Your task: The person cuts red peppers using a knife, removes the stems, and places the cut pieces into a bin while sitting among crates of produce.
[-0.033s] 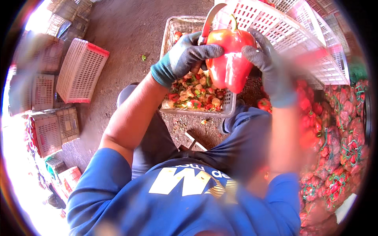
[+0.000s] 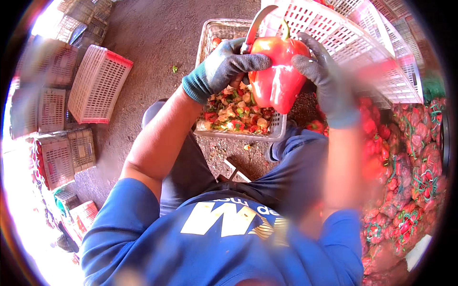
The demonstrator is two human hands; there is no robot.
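A large, glossy red bell pepper (image 2: 279,74) with a green stem is held up between my two gloved hands. My left hand (image 2: 226,66) grips a knife with a curved blade (image 2: 258,26) pointing up and away, its handle mostly hidden in the fingers. The left thumb presses on the pepper's left side. My right hand (image 2: 324,81) holds the pepper's right side, thumb in front and fingers behind the upper edge. Below the pepper stands a plastic crate (image 2: 204,52) with pepper cores and scraps (image 2: 236,112) inside.
A tilted white crate (image 2: 315,24) leans at the upper right. Red peppers, many in net bags (image 2: 405,176), pile up along my right side. Stacked crates (image 2: 52,105) and a white crate with a red rim (image 2: 98,86) stand on the left. A small frame-like piece (image 2: 236,170) lies between my legs.
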